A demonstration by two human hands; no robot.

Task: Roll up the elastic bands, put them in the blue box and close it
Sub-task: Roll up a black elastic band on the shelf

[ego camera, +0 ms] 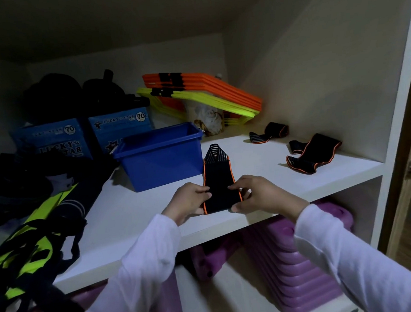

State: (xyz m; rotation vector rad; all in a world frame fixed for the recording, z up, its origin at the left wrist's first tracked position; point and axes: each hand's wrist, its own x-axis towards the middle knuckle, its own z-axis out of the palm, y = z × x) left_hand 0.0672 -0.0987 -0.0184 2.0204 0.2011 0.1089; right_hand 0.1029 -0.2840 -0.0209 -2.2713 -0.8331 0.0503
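A black elastic band with orange edging and a grey-striped far end lies flat on the white shelf board, stretched away from the person, its near end at the shelf's front edge. The left hand pinches the band's near left edge between thumb and fingers, and the right hand grips the near right edge in the same way; both wrists come out of white long sleeves. Just to the left of the band, almost touching its far part, stands the open blue plastic box, without a lid on it; what it holds cannot be seen from this angle. Well to the right on the same shelf lie two more black bands with orange edging: one partly rolled band near the back wall, and one loose crumpled band closer to the front. Behind the box stand two blue cardboard cartons printed LUCKY STAR, with dark bulky items on top that are too dim to identify. At the back lean flat orange and yellow plastic frames, and a pale crumpled bag sits in front of them. At the left, a heap of neon yellow and black fabric spills over the shelf's front. Under the shelf is a stack of purple ribbed plastic pieces.
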